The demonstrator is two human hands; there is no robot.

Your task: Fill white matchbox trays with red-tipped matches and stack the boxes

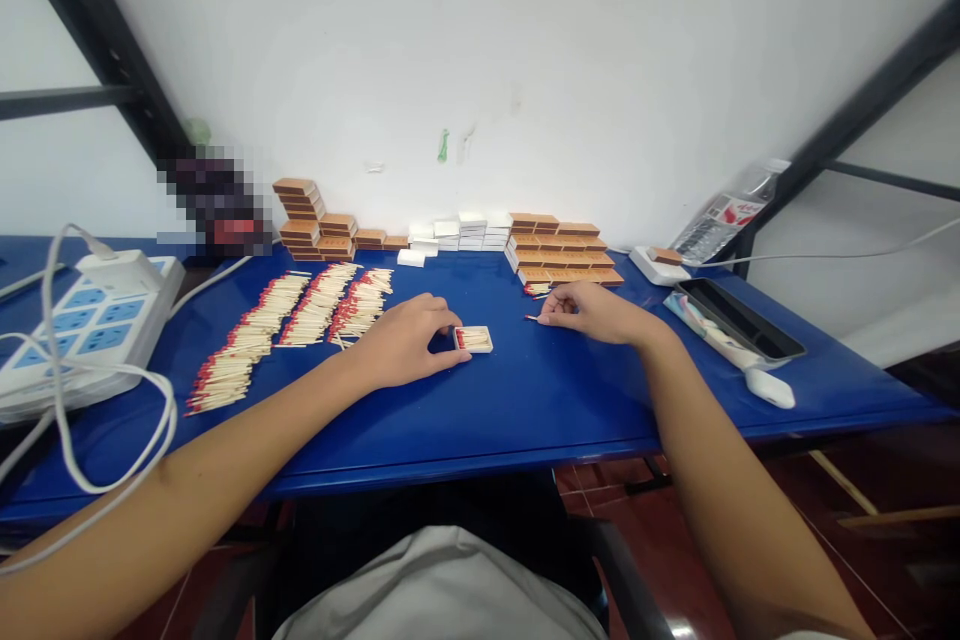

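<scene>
Blue-painted counter [450, 420], and on it, flat, small white tray [481, 351] with some matches [471, 337] inside, between the two arms. Closed around the left end of tray: left grip [409, 340], thumb at the near side. Possible, in judgement, to tip or slide so light a tray with a small sideways push, because of being kept at one end only; possible also to bend its thin wall by pressing too hard. Pinched in right grip [592, 310], by thumb and fingertips: thin match [532, 318], perhaps more than one, too small to tell, with red head toward tray but well apart from it. Easy to drop or twist, from being so thin. Just beyond right fingers, loose matches [537, 290] and stacked brown boxes [566, 250]; easy to scatter or knock with careless knuckles. Near left wrist, rows of matches [319, 305]; likely to be spoiled by a wide sweep of forearm. Over left forearm, by the look, white cable [90, 490]; possible to pull it by a quick move. As for pose, left arm stretched forward from lower left, low above counter, palm mostly down. Right arm reaching in from lower right, hand turned inward, other fingers curled.
</scene>
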